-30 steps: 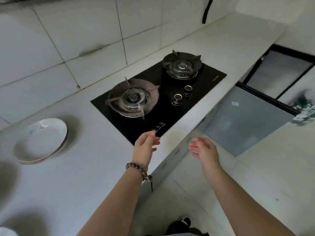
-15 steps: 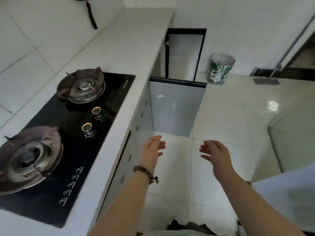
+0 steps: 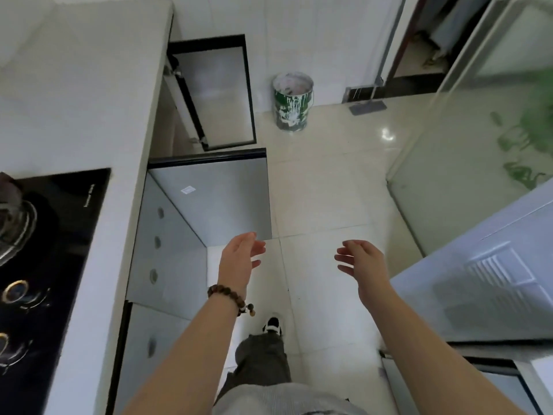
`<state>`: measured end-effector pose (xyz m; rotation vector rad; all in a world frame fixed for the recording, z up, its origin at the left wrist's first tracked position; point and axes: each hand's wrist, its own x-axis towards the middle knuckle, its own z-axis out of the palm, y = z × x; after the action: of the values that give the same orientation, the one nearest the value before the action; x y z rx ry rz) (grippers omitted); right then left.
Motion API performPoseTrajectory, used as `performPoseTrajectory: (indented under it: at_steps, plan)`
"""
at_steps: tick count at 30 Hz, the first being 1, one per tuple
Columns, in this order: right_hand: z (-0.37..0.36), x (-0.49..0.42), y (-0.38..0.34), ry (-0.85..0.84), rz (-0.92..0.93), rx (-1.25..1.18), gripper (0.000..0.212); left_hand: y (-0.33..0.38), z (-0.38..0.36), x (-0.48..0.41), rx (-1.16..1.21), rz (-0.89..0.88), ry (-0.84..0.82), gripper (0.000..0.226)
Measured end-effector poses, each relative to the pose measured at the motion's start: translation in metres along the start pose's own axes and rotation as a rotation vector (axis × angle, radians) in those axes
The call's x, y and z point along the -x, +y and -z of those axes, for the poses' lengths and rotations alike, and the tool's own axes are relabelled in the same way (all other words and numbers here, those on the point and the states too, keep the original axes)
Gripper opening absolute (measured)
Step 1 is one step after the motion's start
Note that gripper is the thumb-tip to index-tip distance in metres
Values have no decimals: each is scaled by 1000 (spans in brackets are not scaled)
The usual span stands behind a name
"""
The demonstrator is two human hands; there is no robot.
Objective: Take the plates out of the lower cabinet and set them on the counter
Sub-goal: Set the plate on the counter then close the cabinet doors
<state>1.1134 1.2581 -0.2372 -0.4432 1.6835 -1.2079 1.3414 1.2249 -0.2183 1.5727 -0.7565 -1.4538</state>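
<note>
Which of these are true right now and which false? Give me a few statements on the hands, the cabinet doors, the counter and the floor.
1. The left hand and the right hand are both empty: true.
2. A bead bracelet sits on the right wrist: false, it is on the left wrist.
3. The nearer cabinet door is closed: false, it stands swung open.
4. A paint-spattered bucket stands on the floor by the wall: true.
5. A plate lies on the visible counter: false, only the stove shows there.
</note>
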Motion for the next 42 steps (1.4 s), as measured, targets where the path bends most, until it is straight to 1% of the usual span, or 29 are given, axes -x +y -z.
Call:
performPoseTrajectory:
  at_steps: [4,8,18,26,30,34,37,42]
  plan:
    - [-11,-39,-11,20,-15,-1,14,13,-24,-42,-33,-6,-34,17]
    - [-39,-90,-32,21,-11,10,14,36,-42,-101,-37,-10,-43,17]
    - [-135,-218,-137,-12,25,31,15,121,-78,-244,37,35,-23,16]
    - [-180,-300,-181,-51,-7,72,16,159,-115,-328,52,51,-11,20]
    - [-213,-355,-205,-152,5,146,16,174,-129,-375,69,43,66,21]
    - [-250,-415,-238,-291,22,241,16,191,-143,-423,129,40,187,22]
    - [-277,-463,-268,-426,30,328,16,207,-160,-456,225,38,316,22]
    - [-330,-531,-318,-679,55,496,14,237,-186,-491,408,23,589,21]
